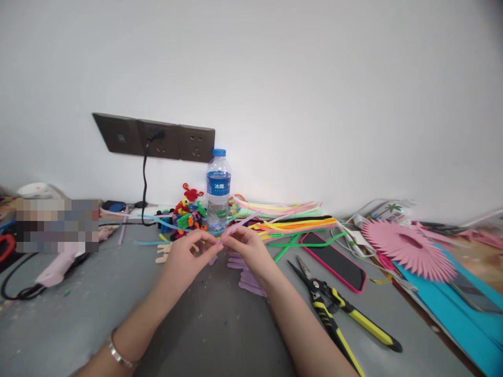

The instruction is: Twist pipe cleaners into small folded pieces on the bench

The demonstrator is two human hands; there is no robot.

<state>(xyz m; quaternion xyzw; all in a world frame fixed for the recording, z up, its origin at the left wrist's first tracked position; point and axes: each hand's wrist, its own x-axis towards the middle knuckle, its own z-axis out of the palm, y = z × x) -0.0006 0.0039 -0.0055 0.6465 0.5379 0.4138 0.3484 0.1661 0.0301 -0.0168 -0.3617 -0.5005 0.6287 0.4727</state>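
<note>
My left hand (190, 254) and my right hand (251, 254) meet fingertip to fingertip over the middle of the table. Both pinch a light purple pipe cleaner (240, 224), whose free length sticks out up and to the right; the part between the fingers is mostly hidden. Below my right hand, several folded purple pipe-cleaner pieces (251, 281) lie on the grey table (204, 324), partly covered by the hand and wrist. A small beige hand-shaped piece (162, 252) lies just left of my left hand.
Behind the hands stand a water bottle (219, 191) and colourful pipe-cleaner figures (190, 212). Loose pipe cleaners (294, 226) spread right of them. Pliers (320, 288), a pink-cased phone (336, 262) and a pink pleated paper (408, 246) lie right; a pink glue gun (58, 267) lies left.
</note>
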